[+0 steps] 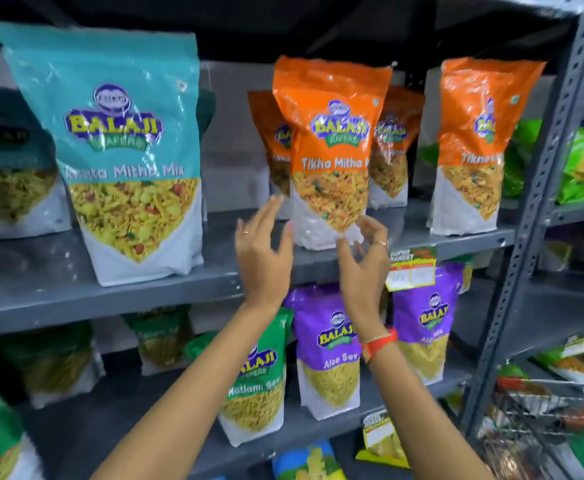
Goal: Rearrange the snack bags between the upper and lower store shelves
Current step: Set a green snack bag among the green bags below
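Shelving: grey metal upper shelf, lower shelf beneath; perforated upright at right.
Orange bag: upright on upper shelf, near front edge.
Left hand: fingers spread, empty, just beside bag's lower left.
Right hand: loosely curled open, fingertips at bag's bottom corner; contact unclear.
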The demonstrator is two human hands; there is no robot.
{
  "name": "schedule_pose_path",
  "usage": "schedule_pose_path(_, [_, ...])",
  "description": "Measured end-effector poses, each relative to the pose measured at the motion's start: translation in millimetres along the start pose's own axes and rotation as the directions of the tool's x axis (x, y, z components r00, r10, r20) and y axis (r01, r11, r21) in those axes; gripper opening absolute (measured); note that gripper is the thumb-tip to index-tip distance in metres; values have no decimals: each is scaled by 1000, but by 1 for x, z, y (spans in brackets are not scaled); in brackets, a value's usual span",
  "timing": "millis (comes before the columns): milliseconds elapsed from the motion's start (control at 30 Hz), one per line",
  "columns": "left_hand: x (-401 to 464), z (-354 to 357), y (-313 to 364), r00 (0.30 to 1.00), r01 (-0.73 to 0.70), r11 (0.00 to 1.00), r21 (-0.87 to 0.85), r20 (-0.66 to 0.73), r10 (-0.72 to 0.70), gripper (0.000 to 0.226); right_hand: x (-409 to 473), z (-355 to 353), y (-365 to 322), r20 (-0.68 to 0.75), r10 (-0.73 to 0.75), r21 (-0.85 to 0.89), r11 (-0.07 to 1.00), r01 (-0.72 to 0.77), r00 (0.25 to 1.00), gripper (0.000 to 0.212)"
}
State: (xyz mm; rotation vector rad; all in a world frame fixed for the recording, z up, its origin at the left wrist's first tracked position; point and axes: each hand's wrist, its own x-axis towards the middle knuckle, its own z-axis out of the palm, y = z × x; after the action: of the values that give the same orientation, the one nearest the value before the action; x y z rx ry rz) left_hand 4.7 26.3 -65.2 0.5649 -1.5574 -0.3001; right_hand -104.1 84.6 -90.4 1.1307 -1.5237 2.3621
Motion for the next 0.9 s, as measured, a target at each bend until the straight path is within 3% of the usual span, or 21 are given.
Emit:
schedule_pose_path(67, [-28,-22,-12,957,-193,978,79,-205,205,25,-46,3,13,-23,-54,-13,998,54,998,29])
schedule_pose_path(167, [-78,-49,-42,939,-208,969,133,-249,236,20,-112,6,50,99,58,-41,998,-54,993,31])
schedule_pose_path(267, [-131,-64,-78,977,4,991,136,-213,25,25,-163,7,95,190,311,-79,950,-301,931,36])
schedule_pose_path(367, [-179,-78,-122,925,352,930,101,-190,-330,38,-200,10,138,341,555,-249,832,-496,759,64])
schedule_pose_path(433, [-200,-82,-147,809,583,813,14,-107,-578,54,-210,12,160,404,641,-335,767,-547,653,85])
schedule_pose_path(500, [-212,-87,-164,625,778,614,-138,68,-777,62,-217,13,175,440,686,-334,724,-604,579,98])
schedule_pose_path(567, [-216,-88,-183,459,887,428,-171,252,-852,57,-217,15,186,495,715,-327,679,-657,493,102])
schedule_pose_path(600, [-219,-96,-200,409,912,385,-140,309,-858,56,-223,23,194,534,718,-311,658,-686,447,101])
schedule_pose_path(733, [-222,-87,-208,371,920,386,-72,480,-795,43,-210,7,207,476,737,-320,653,-686,480,96])
schedule_pose_path(900, [-220,-112,-226,369,918,393,-51,472,-801,16,-220,31,200,559,732,-435,658,-614,389,86])
